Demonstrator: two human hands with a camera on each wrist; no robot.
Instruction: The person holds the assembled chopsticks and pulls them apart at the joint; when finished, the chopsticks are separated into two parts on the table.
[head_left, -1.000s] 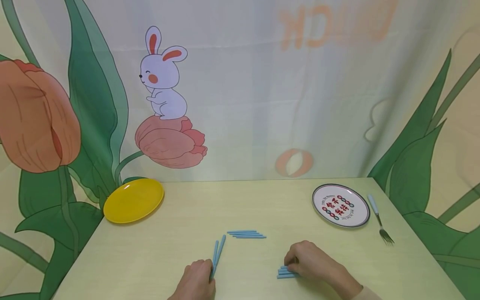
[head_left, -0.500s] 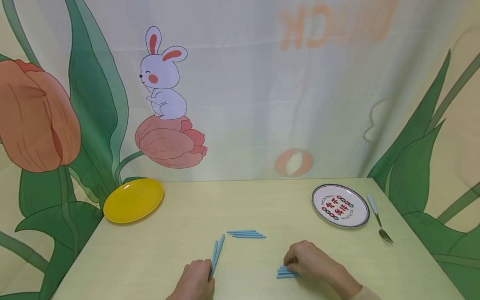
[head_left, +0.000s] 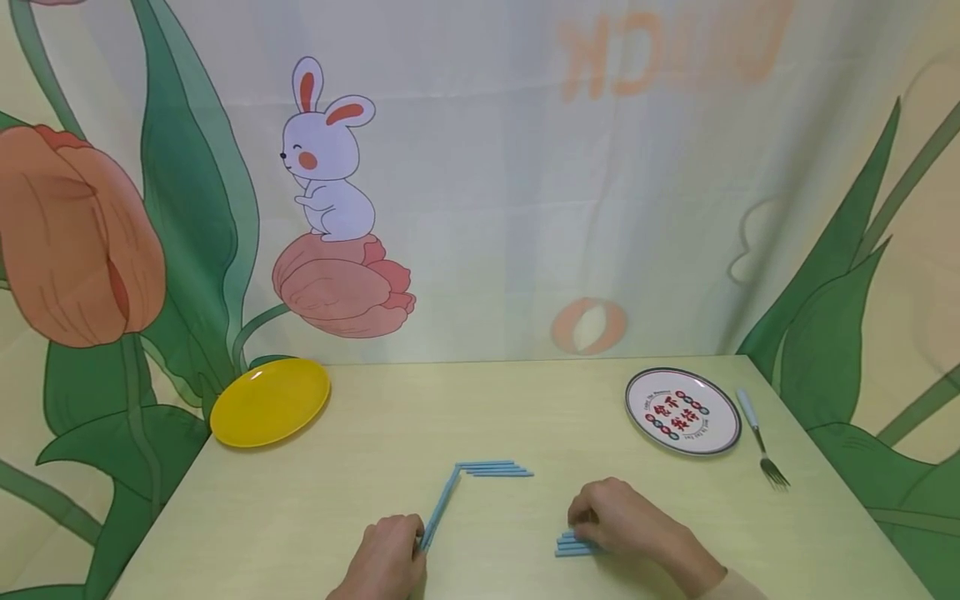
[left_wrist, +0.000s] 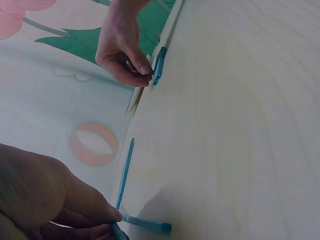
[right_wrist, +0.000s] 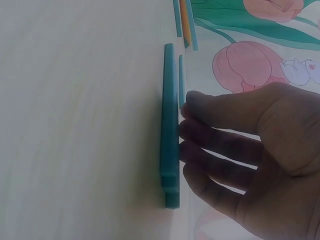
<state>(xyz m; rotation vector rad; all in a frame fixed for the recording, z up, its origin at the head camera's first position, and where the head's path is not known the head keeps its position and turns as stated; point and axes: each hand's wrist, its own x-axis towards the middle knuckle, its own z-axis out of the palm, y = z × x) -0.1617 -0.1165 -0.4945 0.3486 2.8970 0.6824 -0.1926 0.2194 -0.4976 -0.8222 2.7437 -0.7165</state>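
Note:
My left hand pinches thin blue sticks that slant up and away from it. Their far end meets the left end of a row of several blue sticks lying side by side. In the left wrist view a blue stick juts out past the left fingertips. My right hand, fingers loosely bent, stays over a second row of blue sticks on the near right. The right wrist view has those fingertips right against the sticks; the far ends in the head view are hidden beneath the hand.
A yellow plate lies at the back left of the pale table. At the back right are a white patterned plate and a fork with a light handle. A printed curtain hangs behind the table's far edge.
The sticks in my left hand have come together from a V into nearly one line, and their tips have shifted to the right against the row. My right hand stays in place.

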